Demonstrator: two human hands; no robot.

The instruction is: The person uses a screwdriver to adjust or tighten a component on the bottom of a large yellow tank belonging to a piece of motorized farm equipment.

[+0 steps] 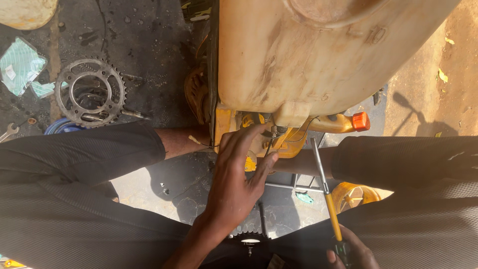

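Note:
My left hand reaches up under a big dirty cream tank, with its fingertips on a small metal fitting on the yellow machine body below it. The index finger and thumb are apart around that fitting; I cannot tell whether they pinch it. At the bottom right, my right hand grips the handle of a long screwdriver with a yellow upper handle. Its steel shaft points up towards the same spot under the tank.
Dark-clothed limbs cross the view at left and right. On the oily ground lie a toothed sprocket, a spanner and green plastic wrapping. An orange cap sticks out right of the fitting. Sandy ground is at far right.

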